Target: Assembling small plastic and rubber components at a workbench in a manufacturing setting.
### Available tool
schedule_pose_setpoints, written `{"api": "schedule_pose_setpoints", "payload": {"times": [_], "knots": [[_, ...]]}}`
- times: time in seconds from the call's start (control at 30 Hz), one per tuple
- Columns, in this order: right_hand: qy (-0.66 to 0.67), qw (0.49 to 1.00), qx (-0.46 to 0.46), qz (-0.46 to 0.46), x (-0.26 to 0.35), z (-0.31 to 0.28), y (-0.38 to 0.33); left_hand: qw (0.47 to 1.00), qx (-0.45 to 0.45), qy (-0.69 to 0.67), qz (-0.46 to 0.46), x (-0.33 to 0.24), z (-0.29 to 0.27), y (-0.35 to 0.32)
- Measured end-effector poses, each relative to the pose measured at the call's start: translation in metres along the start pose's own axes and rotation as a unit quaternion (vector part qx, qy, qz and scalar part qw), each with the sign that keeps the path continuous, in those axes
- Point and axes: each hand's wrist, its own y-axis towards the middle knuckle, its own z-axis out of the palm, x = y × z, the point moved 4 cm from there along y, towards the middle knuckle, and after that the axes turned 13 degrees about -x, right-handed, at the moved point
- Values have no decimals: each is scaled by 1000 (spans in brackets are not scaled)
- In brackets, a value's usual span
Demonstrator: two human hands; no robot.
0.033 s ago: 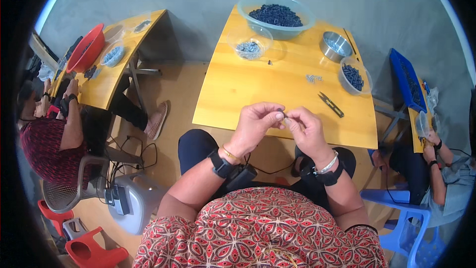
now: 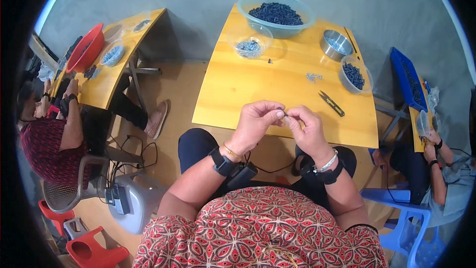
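Both my hands meet over the near edge of the yellow table (image 2: 248,89). My left hand (image 2: 259,123) pinches a small dark piece (image 2: 281,110) between thumb and forefinger; fingers cover most of it. From the other side, my right hand (image 2: 306,128) has its thumb and fingertips closed at the same spot. What lies within that right pinch is too small to make out. Black-handled thread snips (image 2: 331,104) lie on the table beyond my right hand. A little pile of small clear or silvery pieces (image 2: 313,77) sits farther back.
At the back stand a large basin (image 2: 302,29) of dark pieces and a clear bowl (image 2: 249,49) of silvery bits. A metal bowl (image 2: 336,55) and a tub of dark cylinders (image 2: 353,77) line the right side. People work at tables left and right.
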Motion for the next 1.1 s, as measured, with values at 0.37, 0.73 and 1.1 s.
{"api": "schedule_pose_setpoints", "payload": {"times": [0.37, 0.73, 1.1], "knots": [[-220, 971, -36, -91, -49, 7, -10, 860, -2, 395, 323, 29, 5, 21], [-56, 983, -138, 112, -68, 9, 32, 807, -11, 438, 396, 25, 9, 23], [-212, 965, -139, -71, -73, 28, 28, 788, -13, 489, 375, 33, 13, 21]]}}
